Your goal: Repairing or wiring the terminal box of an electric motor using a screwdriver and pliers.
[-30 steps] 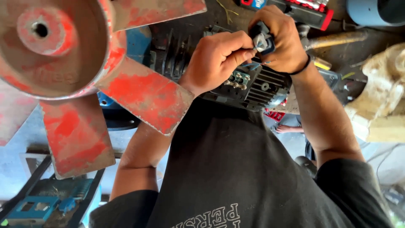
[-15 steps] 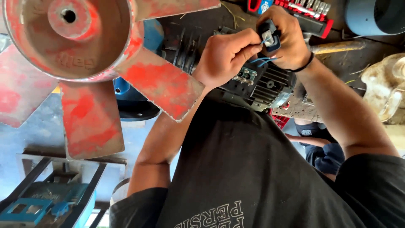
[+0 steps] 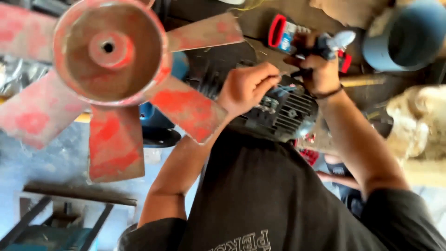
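Red fan wheel, broad-bladed with worn paint, is recorded as the largest item, over the left edge of the dark workbench. A blue cylinder is noted at the far right corner. A finned grey electric motor is logged at the near edge, just in front of the torso, its terminal box uppermost. A red-and-black tool case is listed beyond it. The left hand is curled over the motor, fingertips pinched on a thin blue wire. The right hand is closed around a small dark part, pale-tipped and too blurred to identify. The step in hand is judged to be wiring work at the terminal box; steady, fine fingertip control is called for next.
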